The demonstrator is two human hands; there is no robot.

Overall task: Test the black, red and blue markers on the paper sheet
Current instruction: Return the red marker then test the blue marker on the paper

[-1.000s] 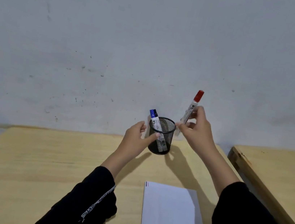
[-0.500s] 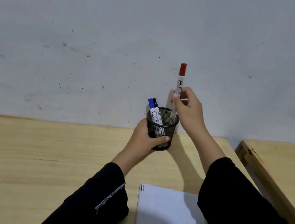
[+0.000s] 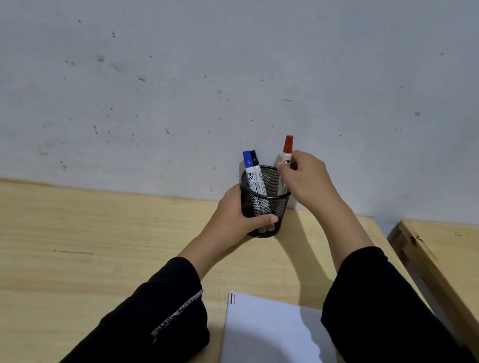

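A black mesh pen cup [image 3: 281, 210] stands on the wooden table near the wall. My left hand [image 3: 235, 216] wraps around its left side. The blue marker [image 3: 247, 164] and the black marker [image 3: 255, 159] lean together inside it at the left. My right hand [image 3: 309, 180] pinches the red marker [image 3: 288, 148], which stands upright with its lower end inside the cup at the right. A white paper sheet [image 3: 274, 343] lies at the near edge, with short black, red and blue strokes at its top left corner.
The table [image 3: 68, 249] runs up to a grey wall. A second wooden table [image 3: 466, 265] stands to the right across a narrow gap. My dark sleeves reach over the near part of the table, and the right one covers part of the sheet.
My right hand has swung the red marker from a tilt beside the cup to upright and lowered it into the cup. My left hand has closed around the cup.
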